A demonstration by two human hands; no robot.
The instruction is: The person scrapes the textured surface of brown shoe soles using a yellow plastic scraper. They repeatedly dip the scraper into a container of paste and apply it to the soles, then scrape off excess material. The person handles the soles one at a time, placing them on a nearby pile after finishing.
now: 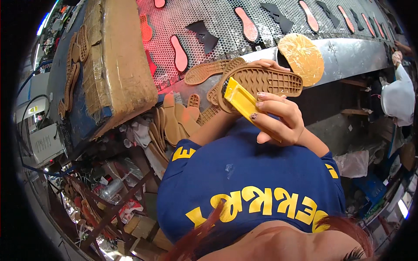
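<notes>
Tan rubber sole [265,80] sits gripped in the left hand [265,64] above the table's near edge, the right hand [278,119] closed around a yellow cutter [241,99] at its heel, trimming seemingly underway, more soles [183,117] stacked beside.

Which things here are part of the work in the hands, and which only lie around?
In use: right hand holding yellow tool; left hand behind tan shoe sole.

Lying about: spare soles, wrapped cardboard bundle, pink insoles on mesh belt.
</notes>
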